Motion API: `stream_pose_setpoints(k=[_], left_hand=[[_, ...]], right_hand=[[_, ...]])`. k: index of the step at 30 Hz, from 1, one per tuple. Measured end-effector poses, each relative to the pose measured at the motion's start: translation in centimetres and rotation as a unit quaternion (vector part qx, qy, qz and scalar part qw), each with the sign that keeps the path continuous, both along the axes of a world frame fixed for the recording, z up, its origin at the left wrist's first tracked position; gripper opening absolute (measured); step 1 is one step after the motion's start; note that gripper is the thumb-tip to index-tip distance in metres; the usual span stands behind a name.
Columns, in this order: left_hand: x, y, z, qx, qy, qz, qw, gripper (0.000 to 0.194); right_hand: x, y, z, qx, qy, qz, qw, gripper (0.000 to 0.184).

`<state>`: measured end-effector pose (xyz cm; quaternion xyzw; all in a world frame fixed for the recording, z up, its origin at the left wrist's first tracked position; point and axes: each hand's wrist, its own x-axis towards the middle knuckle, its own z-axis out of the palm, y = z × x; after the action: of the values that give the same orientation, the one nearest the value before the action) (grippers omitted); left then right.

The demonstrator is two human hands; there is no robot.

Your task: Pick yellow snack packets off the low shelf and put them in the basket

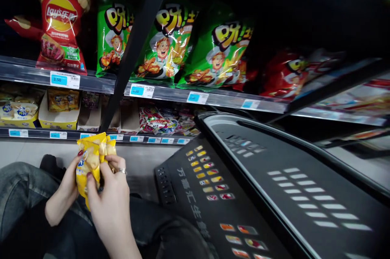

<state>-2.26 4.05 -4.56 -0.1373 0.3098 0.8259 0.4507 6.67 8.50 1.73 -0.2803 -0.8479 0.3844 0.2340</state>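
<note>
Yellow snack packets (91, 161) are held above my lap, more than one layered together. My left hand (67, 186) grips them from the left side, thumb near the top edge. From the right, my right hand (111, 190) closes on them, its thumb against the front one and its fingers around the side. A ring shows on one right finger. Straight ahead on the bottom shelf stands an open yellow-and-white display box (57, 119) with small packets in its back part.
A large dark shopping basket (189, 194) with slotted walls stands tilted at my right; packaged items show through its slots. Above, a shelf holds a red chip bag (61, 23) and several green snack bags (164, 44). A dark slanting post (134, 48) crosses the shelf fronts.
</note>
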Motion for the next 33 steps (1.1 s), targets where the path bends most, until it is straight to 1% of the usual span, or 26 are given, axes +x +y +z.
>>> stream_pose_setpoints(k=[3,7,9,11,12,13,15,17,19,20,22,23,26,29,31,33], left_hand=[[-0.6,-0.1,-0.2,-0.021,-0.006,0.005,1.000,0.025],[-0.7,-0.4,0.1,-0.021,-0.007,-0.014,1.000,0.028],[-0.6,-0.5,0.4,-0.025,-0.011,-0.031,0.999,0.034],[-0.6,-0.5,0.6,-0.046,-0.017,-0.055,0.997,0.041],[-0.7,-0.5,0.6,-0.057,-0.020,-0.062,0.996,0.043],[-0.7,-0.5,0.5,-0.065,-0.022,-0.068,0.995,0.044],[-0.9,-0.6,0.3,-0.055,-0.024,-0.069,0.996,0.046],[-1.1,-0.6,0.1,-0.030,-0.019,-0.049,0.998,0.045],[-1.4,-0.6,0.0,-0.017,-0.014,-0.014,1.000,0.042],[-1.6,-0.6,0.0,-0.013,-0.012,0.002,1.000,0.040],[-1.8,-0.8,0.0,-0.003,-0.013,0.011,1.000,0.037],[-1.9,-0.8,0.0,0.001,-0.014,0.008,1.000,0.036],[-2.0,-1.1,0.1,-0.005,-0.009,0.002,1.000,0.031],[-1.9,-1.2,0.5,-0.010,-0.010,-0.008,1.000,0.029],[-1.9,-1.3,0.7,-0.012,-0.020,-0.011,1.000,0.029],[-1.9,-1.3,0.8,-0.008,-0.028,-0.013,0.999,0.029]], right_hand=[[0.8,1.2,0.6,-0.040,0.011,0.033,0.999,0.016],[1.5,1.8,1.5,-0.087,0.019,0.077,0.993,0.022],[1.7,2.1,1.4,-0.115,0.030,0.082,0.990,0.022],[1.9,2.7,1.1,-0.179,0.060,0.094,0.977,0.020],[2.0,3.1,0.9,-0.233,0.081,0.106,0.963,0.019],[2.1,3.6,0.6,-0.296,0.106,0.116,0.942,0.020],[2.4,4.6,0.3,-0.423,0.165,0.119,0.883,0.026],[2.8,5.6,0.2,-0.509,0.219,0.100,0.827,0.029],[3.2,6.5,0.2,-0.553,0.263,0.079,0.787,0.026],[3.3,6.9,0.3,-0.574,0.281,0.078,0.765,0.023],[3.5,7.4,0.2,-0.617,0.310,0.089,0.718,0.016],[3.5,7.5,0.1,-0.638,0.316,0.100,0.695,0.015],[3.3,7.7,-0.2,-0.694,0.307,0.147,0.635,0.021],[2.9,7.5,-0.5,-0.731,0.304,0.203,0.577,0.023],[2.7,7.3,-0.7,-0.736,0.318,0.226,0.553,0.022],[2.6,7.3,-0.7,-0.738,0.336,0.230,0.538,0.022]])
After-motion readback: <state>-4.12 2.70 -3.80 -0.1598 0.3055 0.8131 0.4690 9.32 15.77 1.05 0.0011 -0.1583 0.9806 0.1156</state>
